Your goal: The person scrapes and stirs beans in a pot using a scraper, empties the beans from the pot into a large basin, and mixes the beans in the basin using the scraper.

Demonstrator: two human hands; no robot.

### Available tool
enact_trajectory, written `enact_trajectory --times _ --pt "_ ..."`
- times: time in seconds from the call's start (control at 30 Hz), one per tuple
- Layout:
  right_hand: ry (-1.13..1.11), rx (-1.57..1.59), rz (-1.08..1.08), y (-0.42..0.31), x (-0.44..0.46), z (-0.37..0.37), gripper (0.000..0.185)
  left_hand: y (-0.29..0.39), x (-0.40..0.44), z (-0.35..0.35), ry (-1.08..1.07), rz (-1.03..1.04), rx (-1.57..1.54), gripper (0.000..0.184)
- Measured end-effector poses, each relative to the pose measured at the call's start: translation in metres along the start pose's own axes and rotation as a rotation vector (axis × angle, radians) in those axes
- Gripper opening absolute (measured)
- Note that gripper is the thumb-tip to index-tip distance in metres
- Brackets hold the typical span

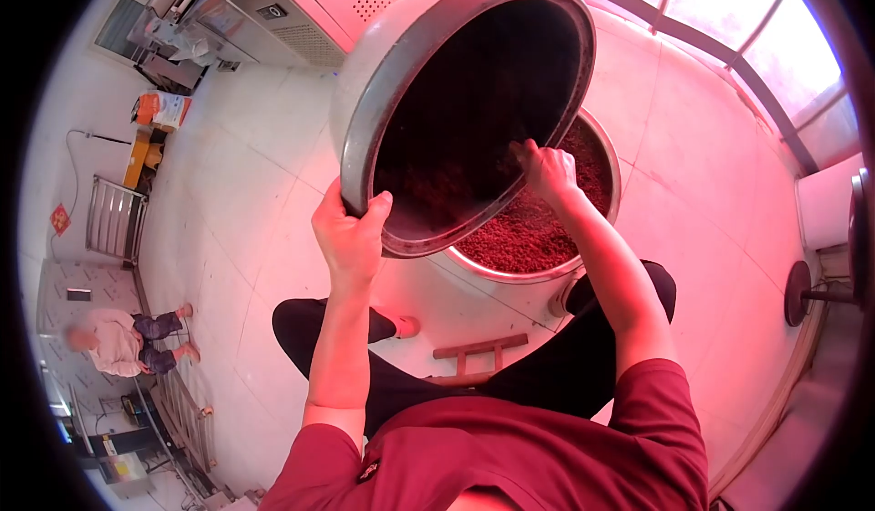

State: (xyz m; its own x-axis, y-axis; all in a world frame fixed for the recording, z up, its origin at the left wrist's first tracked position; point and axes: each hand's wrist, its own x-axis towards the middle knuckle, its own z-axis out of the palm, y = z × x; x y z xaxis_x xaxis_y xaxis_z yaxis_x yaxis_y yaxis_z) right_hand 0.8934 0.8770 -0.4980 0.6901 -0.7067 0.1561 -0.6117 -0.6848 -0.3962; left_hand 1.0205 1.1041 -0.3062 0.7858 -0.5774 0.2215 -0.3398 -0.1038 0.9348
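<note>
Apparently to steady the tilted pot (387, 82) at 12 o'clock, the left hand (351, 233) pinches its 8 o'clock rim, while the right hand (549, 172) curls at 4 o'clock, grip unclear, above the basin (519, 276).

- Left forearm (342, 333): bare, extended nearly straight forward.
- Left hand (351, 237): clamped, thumb set apart from the fingers.
- Right forearm (611, 260): bare, angled forward and inward.
- Right hand (550, 174): farther out than left; fingers curled, grasp unclear.
- Legs (401, 388): bent, knees spread wide.
</note>
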Motion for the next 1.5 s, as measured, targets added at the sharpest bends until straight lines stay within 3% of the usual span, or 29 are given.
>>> enact_trajectory --times 0.53,0.67,0.87,0.97,1.13,1.27,1.5 --pt "0.11 0.024 0.221 0.011 0.018 -0.027 0.028 0.018 0.003 0.004 0.039 -0.04 -0.114 0.019" --pt "0.148 0.137 0.056 -0.01 0.01 -0.008 0.023 0.016 0.003 0.005 0.024 -0.017 -0.123 0.02" --pt "-0.069 0.104 -0.11 -0.054 -0.007 0.0 0.022 0.012 0.008 0.009 0.089 0.025 -0.151 0.02" --pt "0.086 0.085 -0.042 -0.031 0.007 -0.013 0.023 0.005 0.014 -0.002 0.146 0.013 -0.094 0.018" --pt "0.339 0.005 0.106 0.009 0.033 -0.043 0.027 0.005 0.008 -0.001 0.068 -0.014 -0.107 0.02" --pt "0.167 -0.027 0.121 0.014 0.031 -0.023 0.023 0.01 -0.001 0.003 -0.027 -0.044 -0.083 0.024" --pt "-0.055 0.067 -0.208 -0.027 -0.011 0.013 0.026 0.009 0.0 -0.001 0.015 0.021 0.002 0.025"
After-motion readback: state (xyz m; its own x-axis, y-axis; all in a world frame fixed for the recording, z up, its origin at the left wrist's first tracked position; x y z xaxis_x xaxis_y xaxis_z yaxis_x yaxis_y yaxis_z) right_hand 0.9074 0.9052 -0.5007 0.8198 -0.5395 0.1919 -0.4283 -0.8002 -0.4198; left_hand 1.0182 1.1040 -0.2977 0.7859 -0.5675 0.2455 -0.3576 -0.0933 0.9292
